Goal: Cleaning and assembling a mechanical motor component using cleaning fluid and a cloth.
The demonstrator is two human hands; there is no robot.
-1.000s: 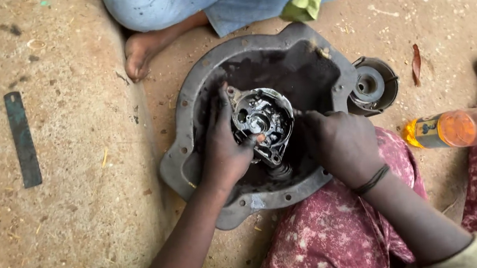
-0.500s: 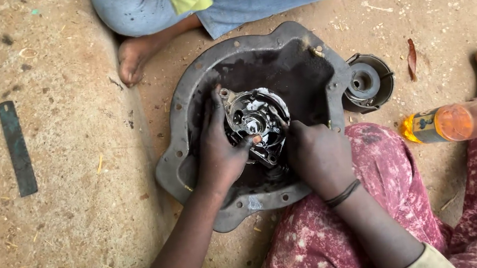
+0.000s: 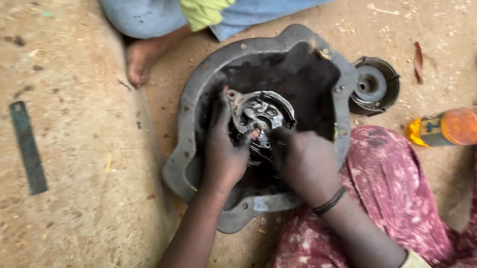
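A: Head view. Where is the metal part [image 3: 261, 117]?
B: Centre of the dark housing [image 3: 189, 112], which lies on the dirt floor [image 3: 85, 244].
A: Hands?
B: Left hand [image 3: 224, 153] clamped on the part's left rim, thumb up. Right hand [image 3: 305, 161] closed on its near-right edge.
A: Surroundings?
B: Round cap [image 3: 374, 85] just right of the housing; orange bottle [image 3: 446, 129] near right; flat bar [image 3: 28, 148] far left; another person's bare foot [image 3: 142, 58] beyond.
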